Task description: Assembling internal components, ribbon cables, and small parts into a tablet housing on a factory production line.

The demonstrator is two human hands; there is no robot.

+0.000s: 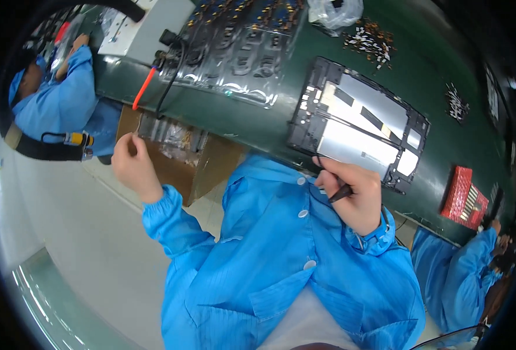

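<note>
My left hand (135,168) is held over an open cardboard box (208,166) below the table edge. Its thumb and forefinger are pinched together, and whatever they may hold is too small to make out. My right hand (354,189) is closed around a slim black hand tool (340,193), probably tweezers. It is at the near edge of an opened tablet-like device (357,137), which lies on the green table. The device has a black frame, silvery metal panels, black strips and small parts along its left side.
Clear plastic trays (234,58) of small parts lie at the back left, by a white box-shaped machine (147,29) with cables. Loose small parts (370,44), a plastic bag (335,14) and a red package (465,198) lie around the device. People in blue (59,96) work on both sides.
</note>
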